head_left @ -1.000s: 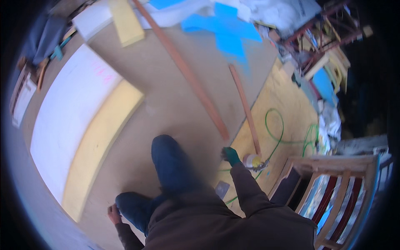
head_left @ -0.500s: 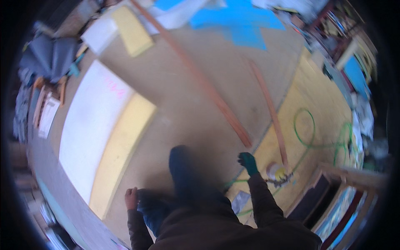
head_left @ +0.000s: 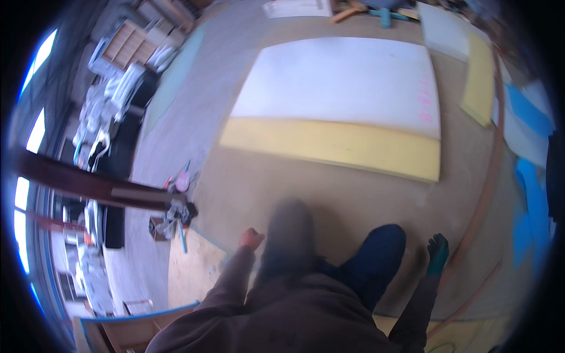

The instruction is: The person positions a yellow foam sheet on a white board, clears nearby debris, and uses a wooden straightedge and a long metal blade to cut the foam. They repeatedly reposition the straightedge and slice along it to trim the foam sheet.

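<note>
My left hand (head_left: 251, 238), bare, hangs beside my left thigh with its fingers curled in, and nothing shows in it. On my right hand (head_left: 437, 253) is a dark green glove; its fingers are curled too, with no object visible in them. Neither hand touches anything. Ahead of me on the brown floor covering lies a large foam slab (head_left: 341, 82), white on top with pink marks, its thick yellow edge (head_left: 347, 152) toward me. A long reddish-brown strip (head_left: 479, 212) runs along the floor to the right of my gloved hand.
A dark red post (head_left: 88, 182) rises at the left, with a small box (head_left: 159, 228) and clutter at its base. A wooden frame (head_left: 138, 332) stands close at lower left. Another yellow foam piece (head_left: 479, 82) and blue sheets (head_left: 529, 194) lie at the right.
My view has turned to the left: the foam slab has shifted from the left to straight ahead. My legs have stepped, and both hands remain curled with nothing visible in them.
</note>
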### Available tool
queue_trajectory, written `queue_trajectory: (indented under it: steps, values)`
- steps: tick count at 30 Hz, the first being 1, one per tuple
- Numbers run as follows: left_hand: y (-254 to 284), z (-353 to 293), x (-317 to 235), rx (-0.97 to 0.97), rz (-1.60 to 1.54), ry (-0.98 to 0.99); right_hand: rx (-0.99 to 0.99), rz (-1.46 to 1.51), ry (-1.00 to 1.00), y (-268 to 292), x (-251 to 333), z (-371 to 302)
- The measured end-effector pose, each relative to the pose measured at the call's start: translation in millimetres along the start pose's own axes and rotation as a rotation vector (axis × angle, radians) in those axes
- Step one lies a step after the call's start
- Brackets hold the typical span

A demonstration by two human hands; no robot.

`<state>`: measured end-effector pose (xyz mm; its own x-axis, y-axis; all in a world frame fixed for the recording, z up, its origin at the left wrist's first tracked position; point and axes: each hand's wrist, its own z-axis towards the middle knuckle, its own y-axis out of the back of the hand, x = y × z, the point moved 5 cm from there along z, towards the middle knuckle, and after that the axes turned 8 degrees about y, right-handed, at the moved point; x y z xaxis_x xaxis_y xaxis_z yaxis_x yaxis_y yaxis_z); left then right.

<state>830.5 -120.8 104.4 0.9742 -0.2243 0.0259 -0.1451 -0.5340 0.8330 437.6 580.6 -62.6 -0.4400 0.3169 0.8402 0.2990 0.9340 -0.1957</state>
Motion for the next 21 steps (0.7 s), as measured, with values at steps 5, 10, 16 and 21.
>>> queue_trajectory:
  steps: [5, 10, 16, 21]
  values:
    - [-48.4, 1.3, 121.3, 0.142, 0.001, 0.21, 0.365, -0.155, -0.033, -233.1, 9.6, 16.3]
    - [-74.0, 51.4, 183.2, -0.009, -0.302, 0.289, 0.729, -0.473, 0.0, -461.4, -42.1, -79.3]
    - [-81.4, 141.4, 230.4, -0.161, -0.595, 0.421, 1.137, -0.832, 0.035, -655.3, -116.7, -185.7]
    - [-67.8, 155.1, 249.7, 0.124, -0.728, 0.51, 1.101, -0.9, 0.259, -716.9, -194.6, -135.0]
